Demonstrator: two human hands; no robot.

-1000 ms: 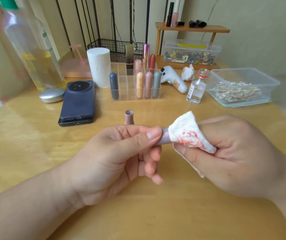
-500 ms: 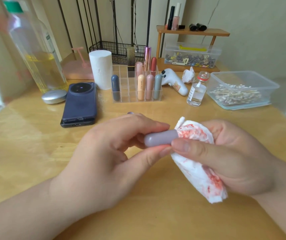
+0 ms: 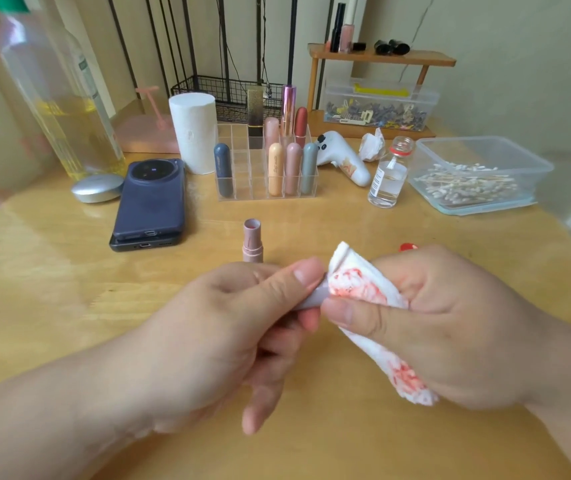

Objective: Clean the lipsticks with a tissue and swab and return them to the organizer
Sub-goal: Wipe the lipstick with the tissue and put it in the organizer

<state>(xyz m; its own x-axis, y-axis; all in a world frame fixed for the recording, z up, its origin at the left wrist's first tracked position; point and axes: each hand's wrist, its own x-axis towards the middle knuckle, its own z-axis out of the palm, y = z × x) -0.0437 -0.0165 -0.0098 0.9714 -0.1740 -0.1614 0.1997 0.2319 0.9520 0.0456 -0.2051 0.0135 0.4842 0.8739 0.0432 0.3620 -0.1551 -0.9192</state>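
Left hand [image 3: 228, 327] pinching, right hand [image 3: 450, 323] gripping, thumbs close together

— What are you holding in your left hand [image 3: 228, 327]?
— A lilac lipstick piece [image 3: 315, 298], roughly level. Your right hand [image 3: 450, 323] pinches a white, red-smeared tissue [image 3: 360, 289] round its end.
— And on the worktop [image 3: 69, 289]?
— An uncapped pink lipstick [image 3: 252, 242] stands upright just behind your hands. Farther back, the clear organizer [image 3: 242, 181] holds capped lipsticks [image 3: 275, 169] upright, and the swabs [image 3: 467, 183] lie heaped at far right.

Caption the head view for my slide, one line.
Left hand holds a lilac lipstick tube; right hand wraps its end in a red-stained tissue, uncapped lipstick standing behind.
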